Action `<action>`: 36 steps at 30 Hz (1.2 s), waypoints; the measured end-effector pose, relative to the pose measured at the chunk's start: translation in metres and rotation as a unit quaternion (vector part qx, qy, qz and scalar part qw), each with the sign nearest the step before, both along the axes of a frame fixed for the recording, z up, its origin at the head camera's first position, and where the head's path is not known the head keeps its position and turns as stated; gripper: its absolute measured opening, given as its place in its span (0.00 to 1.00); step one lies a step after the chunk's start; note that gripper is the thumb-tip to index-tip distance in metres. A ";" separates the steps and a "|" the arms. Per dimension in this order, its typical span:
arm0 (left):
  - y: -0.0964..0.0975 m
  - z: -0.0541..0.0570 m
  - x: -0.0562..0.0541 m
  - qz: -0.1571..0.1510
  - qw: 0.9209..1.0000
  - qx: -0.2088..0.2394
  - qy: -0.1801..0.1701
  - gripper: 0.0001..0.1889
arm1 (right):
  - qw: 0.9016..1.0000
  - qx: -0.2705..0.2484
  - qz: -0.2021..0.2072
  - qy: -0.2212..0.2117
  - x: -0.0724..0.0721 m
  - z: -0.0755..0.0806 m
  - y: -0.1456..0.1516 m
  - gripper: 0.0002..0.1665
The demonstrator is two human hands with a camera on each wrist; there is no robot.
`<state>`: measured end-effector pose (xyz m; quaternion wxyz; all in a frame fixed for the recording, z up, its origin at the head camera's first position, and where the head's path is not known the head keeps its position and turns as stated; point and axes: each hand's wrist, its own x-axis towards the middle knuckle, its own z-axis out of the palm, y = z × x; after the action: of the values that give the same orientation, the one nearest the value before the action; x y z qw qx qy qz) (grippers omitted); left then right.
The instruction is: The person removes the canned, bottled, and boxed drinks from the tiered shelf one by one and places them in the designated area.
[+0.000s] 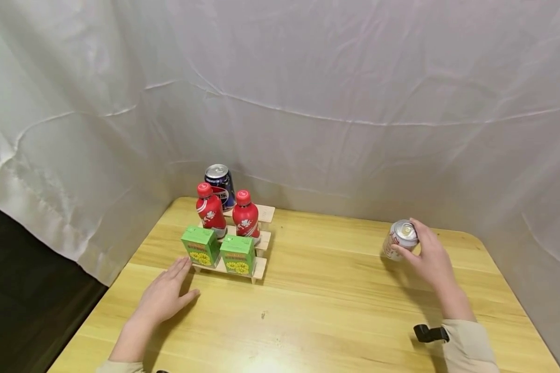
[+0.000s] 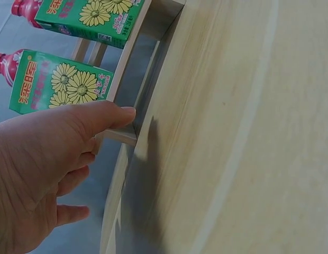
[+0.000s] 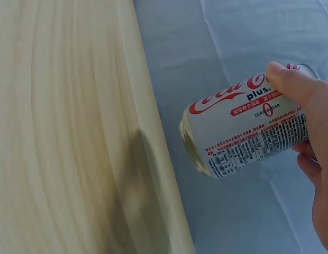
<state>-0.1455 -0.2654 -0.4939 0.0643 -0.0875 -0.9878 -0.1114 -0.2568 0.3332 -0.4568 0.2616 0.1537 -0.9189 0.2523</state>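
My right hand [image 1: 431, 259] grips a white Coca-Cola Plus can [image 3: 243, 124] by its upper part, thumb on one side and fingers on the other. In the right wrist view the can's bottom faces the tabletop with a gap between them. My left hand [image 1: 163, 292] lies at the front left corner of a small wooden tiered stand [image 1: 260, 268], its fingertips right at the lowest step. Two green drink cartons [image 1: 238, 256] stand on that step, two red bottles [image 1: 246, 217] on the middle one. A dark blue Pepsi can [image 1: 220, 186] occupies the top step.
The wooden table [image 1: 308, 300] is backed by a pale hanging cloth [image 1: 336, 103] that also closes both sides. Dark space [image 1: 23, 290] lies past the table's left edge. A black strap [image 1: 430, 333] sits at my right sleeve.
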 end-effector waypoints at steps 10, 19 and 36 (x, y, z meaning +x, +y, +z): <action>0.000 -0.003 0.004 -0.001 1.000 0.004 0.002 0.43 | 0.997 -0.013 -0.032 -0.073 0.009 -0.008 0.020 0.48; 0.000 -0.002 0.002 0.000 1.000 0.004 -0.001 0.42 | 0.994 -0.019 -0.044 -0.102 0.006 -0.019 0.033 0.47; 0.001 -0.002 0.001 0.002 1.000 0.003 -0.003 0.42 | 0.987 0.005 -0.053 -0.150 -0.005 -0.018 0.044 0.50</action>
<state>-0.1446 -0.2645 -0.4959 0.0621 -0.0853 -0.9878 -0.1142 -0.2618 0.3777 -0.4749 0.1330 0.0667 -0.9558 0.2535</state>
